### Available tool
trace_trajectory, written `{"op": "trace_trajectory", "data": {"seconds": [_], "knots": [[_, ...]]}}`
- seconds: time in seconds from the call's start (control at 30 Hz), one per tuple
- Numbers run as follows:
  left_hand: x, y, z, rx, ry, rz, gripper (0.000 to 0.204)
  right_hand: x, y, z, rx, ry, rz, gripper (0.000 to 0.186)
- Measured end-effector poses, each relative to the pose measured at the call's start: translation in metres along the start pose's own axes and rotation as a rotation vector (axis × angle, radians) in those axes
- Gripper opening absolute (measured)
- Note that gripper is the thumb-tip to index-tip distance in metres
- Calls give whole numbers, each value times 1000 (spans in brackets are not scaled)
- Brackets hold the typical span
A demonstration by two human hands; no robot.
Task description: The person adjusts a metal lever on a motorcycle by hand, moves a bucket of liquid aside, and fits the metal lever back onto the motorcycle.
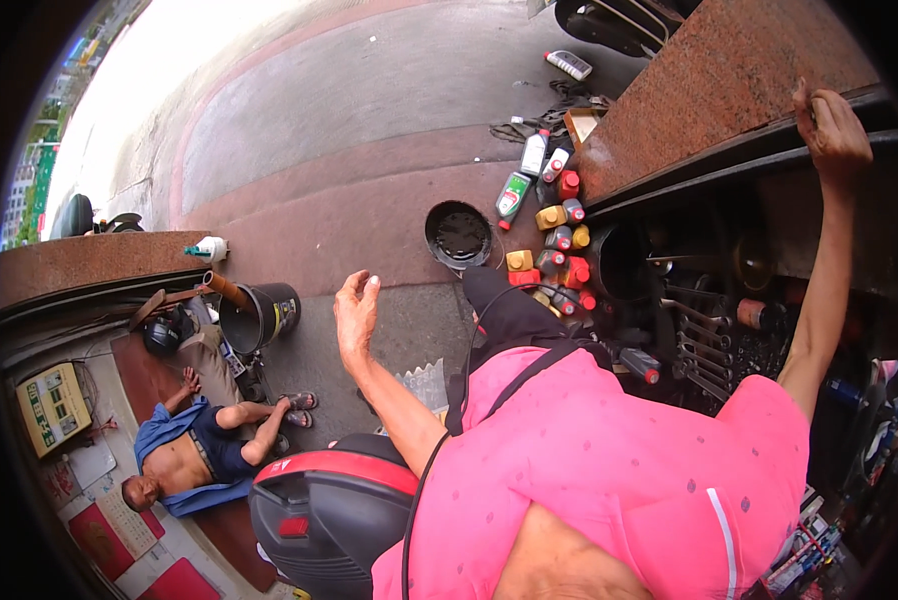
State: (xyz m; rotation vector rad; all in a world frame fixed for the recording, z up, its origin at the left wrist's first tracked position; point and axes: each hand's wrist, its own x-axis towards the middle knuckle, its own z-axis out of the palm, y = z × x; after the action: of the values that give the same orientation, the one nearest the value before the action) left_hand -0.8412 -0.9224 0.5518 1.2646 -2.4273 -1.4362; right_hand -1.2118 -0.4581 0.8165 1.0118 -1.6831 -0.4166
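My left hand (359, 312) is raised in mid-air over the floor near the middle of the view, its fingers loosely bent and apart, with nothing in them. Below it is a black case with a red band (334, 510). At the upper right my right arm reaches out; my right hand (831, 135) is curled at the dark edge below a speckled granite ledge (719, 70), and what its fingers hold, if anything, is unclear. Several oil bottles and cans (574, 273) cluster on the floor along that side, beside a black pan of dark liquid (459, 235).
Another person (184, 460) reclines on a brown bench at lower left, near a black bucket (274, 310) and a yellow boxy device (49, 405). Several wrenches (699, 355) and other tools crowd the dark right side. A loose white bottle (569, 64) lies at the top.
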Motion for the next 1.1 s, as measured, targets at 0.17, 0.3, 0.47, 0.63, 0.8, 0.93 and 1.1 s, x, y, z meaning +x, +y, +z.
{"op": "trace_trajectory", "data": {"seconds": [0.17, 0.3, 0.47, 0.63, 0.8, 0.93, 1.1], "knots": [[21, 31, -5, 58, -26, 24, 39, 3, -3, 1, 33, 28, 22, 22], [26, 44, -4, 104, -57, 48, 39, -1, -5, -2, 59, 11, 32, 18], [43, 33, -4, 140, -102, 48, 39, -1, -8, -2, 15, 20, 55, 22], [75, 32, -9, 172, -144, 39, 40, 1, -3, -2, -49, -25, 67, 19], [137, 43, 1, 46, -241, 51, 40, 8, -8, 6, -96, -130, 96, 20], [204, 51, 17, 168, -309, 32, 40, 18, -45, 21, -176, -260, 383, 24], [286, 37, 43, 253, -335, 53, 39, 11, -174, 126, 437, -370, 794, 20]]}}
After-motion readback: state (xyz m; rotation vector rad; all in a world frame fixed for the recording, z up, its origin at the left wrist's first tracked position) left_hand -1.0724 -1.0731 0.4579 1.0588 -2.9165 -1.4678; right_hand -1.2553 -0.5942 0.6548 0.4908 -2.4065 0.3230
